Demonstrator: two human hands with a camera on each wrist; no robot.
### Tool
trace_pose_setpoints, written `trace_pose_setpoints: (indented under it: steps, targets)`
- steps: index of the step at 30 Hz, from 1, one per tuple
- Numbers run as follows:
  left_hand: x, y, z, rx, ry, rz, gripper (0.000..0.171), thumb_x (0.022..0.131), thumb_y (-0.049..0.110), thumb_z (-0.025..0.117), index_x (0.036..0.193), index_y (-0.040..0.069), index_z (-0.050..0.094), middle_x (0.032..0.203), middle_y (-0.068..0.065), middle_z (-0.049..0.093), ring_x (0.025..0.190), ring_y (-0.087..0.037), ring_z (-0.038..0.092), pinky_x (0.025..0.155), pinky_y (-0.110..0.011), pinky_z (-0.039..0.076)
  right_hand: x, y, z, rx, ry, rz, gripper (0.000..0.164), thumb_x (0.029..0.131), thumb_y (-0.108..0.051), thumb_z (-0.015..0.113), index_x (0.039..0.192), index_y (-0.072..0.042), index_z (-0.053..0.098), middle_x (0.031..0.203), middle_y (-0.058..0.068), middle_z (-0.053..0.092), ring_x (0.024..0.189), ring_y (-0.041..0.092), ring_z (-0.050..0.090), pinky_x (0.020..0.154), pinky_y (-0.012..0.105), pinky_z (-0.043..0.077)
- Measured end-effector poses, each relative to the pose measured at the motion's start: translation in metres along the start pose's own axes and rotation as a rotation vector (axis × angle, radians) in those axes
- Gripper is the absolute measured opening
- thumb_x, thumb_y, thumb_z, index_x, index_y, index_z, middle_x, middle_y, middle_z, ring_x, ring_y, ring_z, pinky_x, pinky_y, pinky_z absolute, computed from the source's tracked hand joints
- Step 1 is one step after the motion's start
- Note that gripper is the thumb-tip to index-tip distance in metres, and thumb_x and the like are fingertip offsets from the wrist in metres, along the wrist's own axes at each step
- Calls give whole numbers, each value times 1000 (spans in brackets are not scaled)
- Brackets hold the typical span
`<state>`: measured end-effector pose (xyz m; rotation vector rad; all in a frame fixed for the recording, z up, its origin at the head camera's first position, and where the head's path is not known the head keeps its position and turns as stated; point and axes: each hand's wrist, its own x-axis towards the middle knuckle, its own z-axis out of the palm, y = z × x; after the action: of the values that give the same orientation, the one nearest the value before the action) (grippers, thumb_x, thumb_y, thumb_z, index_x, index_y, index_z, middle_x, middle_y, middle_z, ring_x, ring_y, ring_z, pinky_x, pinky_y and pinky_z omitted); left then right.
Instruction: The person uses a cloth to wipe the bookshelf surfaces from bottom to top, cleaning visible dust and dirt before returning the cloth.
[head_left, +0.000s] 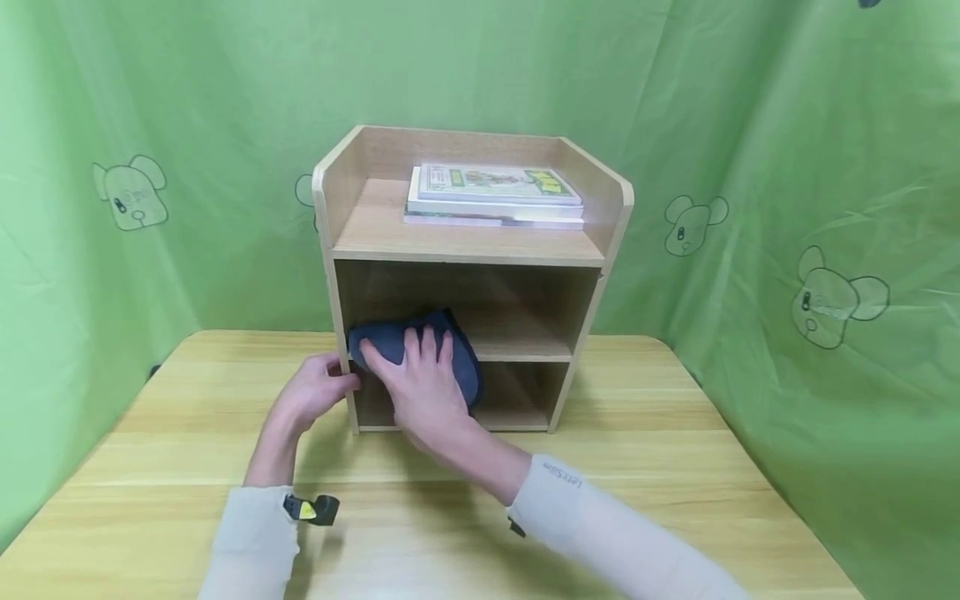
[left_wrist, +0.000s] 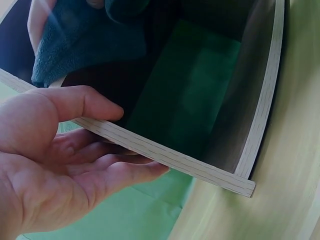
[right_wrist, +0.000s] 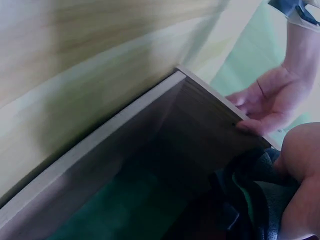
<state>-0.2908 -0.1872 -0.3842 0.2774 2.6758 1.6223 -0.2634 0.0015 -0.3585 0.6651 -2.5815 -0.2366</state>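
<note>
A small wooden shelf unit [head_left: 465,247] stands on the table. My left hand [head_left: 311,393] grips the front edge of its left side panel [left_wrist: 200,172], low down; in the left wrist view the thumb lies on the inner face and the fingers are outside. My right hand [head_left: 429,392] holds a dark blue cloth [head_left: 467,367] with spread, bent fingers, at the left end of the middle board [head_left: 517,354]. The cloth drapes over the board's front edge and hangs before the lower compartment. Seen from the right wrist, the cloth [right_wrist: 250,192] is bunched in folds under the hand.
Several books [head_left: 495,196] lie stacked on the unit's top, between its raised sides. The wooden table [head_left: 645,467] extends around the unit. Green curtains [head_left: 480,67] with mouse-like drawings hang behind and at both sides.
</note>
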Motion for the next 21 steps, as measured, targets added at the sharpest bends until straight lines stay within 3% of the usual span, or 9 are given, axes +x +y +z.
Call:
trace_pose_setpoints:
  steps: [3, 6, 14, 21]
  targets:
    - [0, 1, 0, 17, -5, -13, 32, 91, 8, 60, 119, -7, 65, 115, -23, 68, 98, -25, 59, 85, -33, 51, -2, 7, -5, 41, -67, 24, 78, 90, -21, 72, 154, -44, 33, 145, 25, 47, 140, 48, 43, 115, 66, 32]
    - [-1, 1, -1, 30, -8, -33, 27, 92, 10, 60, 114, -5, 65, 115, -22, 67, 99, -27, 59, 86, -36, 51, -8, 21, -5, 64, -81, 44, 82, 86, -18, 75, 154, -41, 34, 145, 26, 46, 139, 50, 42, 115, 67, 30]
    - [-2, 1, -2, 40, -17, -62, 32, 93, 11, 59, 121, -6, 61, 115, -22, 64, 101, -29, 57, 86, -37, 51, -37, 75, 4, 108, 32, 68, 69, 88, -9, 65, 149, -33, 43, 139, 30, 49, 133, 55, 45, 112, 70, 32]
    - [-2, 2, -1, 50, -20, -61, 29, 93, 10, 59, 117, -6, 61, 109, -19, 63, 97, -28, 55, 82, -35, 50, -61, 120, 12, 119, 113, 76, 59, 90, -21, 65, 147, -27, 48, 133, 30, 54, 129, 53, 48, 108, 71, 34]
